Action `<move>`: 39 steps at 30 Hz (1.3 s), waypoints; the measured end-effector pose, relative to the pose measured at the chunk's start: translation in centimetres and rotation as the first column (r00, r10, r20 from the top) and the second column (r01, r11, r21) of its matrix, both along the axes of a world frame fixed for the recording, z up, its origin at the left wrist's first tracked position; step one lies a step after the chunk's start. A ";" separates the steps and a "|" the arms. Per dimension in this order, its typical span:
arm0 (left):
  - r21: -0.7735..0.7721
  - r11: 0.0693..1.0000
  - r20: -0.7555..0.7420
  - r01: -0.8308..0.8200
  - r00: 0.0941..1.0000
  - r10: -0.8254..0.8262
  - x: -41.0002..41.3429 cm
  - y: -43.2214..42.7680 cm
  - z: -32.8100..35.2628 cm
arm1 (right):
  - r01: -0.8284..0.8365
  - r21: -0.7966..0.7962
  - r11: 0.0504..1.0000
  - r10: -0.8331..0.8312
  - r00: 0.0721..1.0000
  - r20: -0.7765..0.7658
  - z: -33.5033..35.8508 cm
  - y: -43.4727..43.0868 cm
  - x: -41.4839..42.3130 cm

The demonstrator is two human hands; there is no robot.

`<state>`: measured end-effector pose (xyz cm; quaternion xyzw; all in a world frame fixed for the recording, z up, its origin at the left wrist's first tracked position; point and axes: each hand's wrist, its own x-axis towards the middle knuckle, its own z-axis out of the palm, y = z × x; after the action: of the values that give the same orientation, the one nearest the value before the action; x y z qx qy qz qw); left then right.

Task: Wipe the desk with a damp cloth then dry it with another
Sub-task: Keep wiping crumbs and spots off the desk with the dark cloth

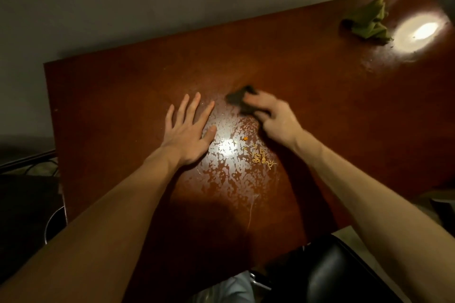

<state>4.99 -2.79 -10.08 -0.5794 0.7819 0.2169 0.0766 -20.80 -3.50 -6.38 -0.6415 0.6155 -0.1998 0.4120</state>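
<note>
The reddish-brown desk point(123, 106) fills the view, with wet streaks shining at its middle. My right hand point(273, 118) grips a dark cloth point(240, 98) and holds it against the desk top; the hand is blurred. Flat on the desk to the left of the wet patch lies my left hand point(189, 130), its fingers spread and straight. A crumpled green cloth point(366, 22) sits at the far right of the desk, apart from both hands. Small yellow noodle bits and an orange crumb point(261, 156) lie on the wet area below my right hand.
A bright lamp reflection point(421, 32) glares on the desk beside the green cloth. A black chair point(332, 275) stands at the desk's near edge on the right. Dark objects and a metal frame point(49, 226) are off the desk's left edge. A grey wall runs behind.
</note>
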 end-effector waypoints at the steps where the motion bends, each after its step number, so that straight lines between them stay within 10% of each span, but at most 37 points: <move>1: 0.004 1.000 0.003 -0.003 1.000 0.003 0.0 0.0 0.0 | -0.100 -0.003 0.995 0.100 0.995 -0.004 -0.3 1.8 0.6; 4: 0.013 1.000 0.003 -0.012 1.000 0.012 0.0 0.0 0.1 | -0.253 -0.069 0.965 0.249 0.966 -0.070 -1.4 4.5 0.0; 11: 0.003 1.000 -0.008 -0.005 1.000 0.005 0.1 0.0 0.0 | 0.111 -0.125 0.986 -0.122 0.989 -0.082 -1.0 -2.1 -0.1; 16: 0.002 1.000 0.000 0.001 1.000 -0.001 0.2 0.0 -0.1 | -0.094 -0.041 0.995 0.091 0.993 -0.070 -0.8 0.0 -0.3; 23: 0.007 1.000 -0.006 0.002 1.000 -0.002 0.3 0.1 0.2 | 0.507 -0.208 0.836 -0.532 0.843 -0.080 -2.6 7.1 -6.0; 36: 0.026 1.000 -0.026 0.009 1.000 -0.009 0.4 0.0 0.4 | 0.701 -0.288 0.652 -0.736 0.677 -0.018 -2.8 27.1 9.7; 39: 0.036 0.999 -0.029 0.009 1.000 -0.008 0.4 0.0 0.6 | 0.586 -0.327 0.741 -0.625 0.780 -0.017 -3.6 28.9 12.3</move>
<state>5.42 -2.84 -9.50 -0.5713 0.7815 0.2388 0.0766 -8.49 25.40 -9.95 -0.4728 0.7769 -0.3743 0.1811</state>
